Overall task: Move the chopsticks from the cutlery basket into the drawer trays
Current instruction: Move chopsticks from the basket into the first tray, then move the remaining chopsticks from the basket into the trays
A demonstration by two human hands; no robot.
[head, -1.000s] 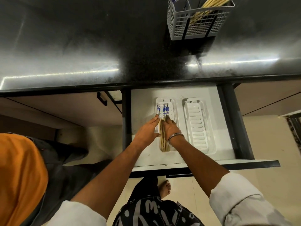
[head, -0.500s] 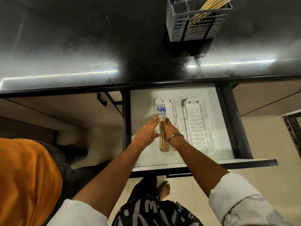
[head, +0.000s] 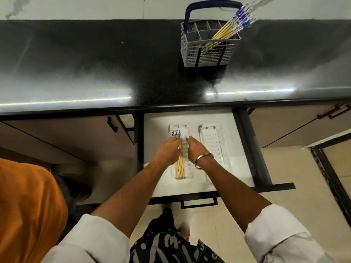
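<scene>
An open white drawer [head: 152, 126] holds two ribbed white trays. In the left tray [head: 188, 171], several bamboo chopsticks [head: 180, 168] with blue-patterned tops lie lengthwise along its left side. My left hand [head: 168, 151] lies over their middle, fingers curled on them. My right hand [head: 195, 149], with a metal bangle on the wrist, rests fingertips on the bare ribs of the same tray, just right of the chopsticks. The right tray [head: 212, 147] holds nothing. On the black counter stands the grey cutlery basket [head: 191, 52] with a blue handle, and several more chopsticks [head: 228, 28] lean in its right compartment.
The glossy black countertop [head: 95, 73] spans the view above the drawer. A closed cabinet door [head: 66, 133] with a black handle is left of the drawer, and another [head: 296, 122] is right. A person in orange [head: 28, 205] stands close at the lower left. My feet are under the drawer front.
The chopsticks have shifted from the tray's middle to its left side under my left hand. My right hand has come off them onto the tray ribs. The view has tilted up.
</scene>
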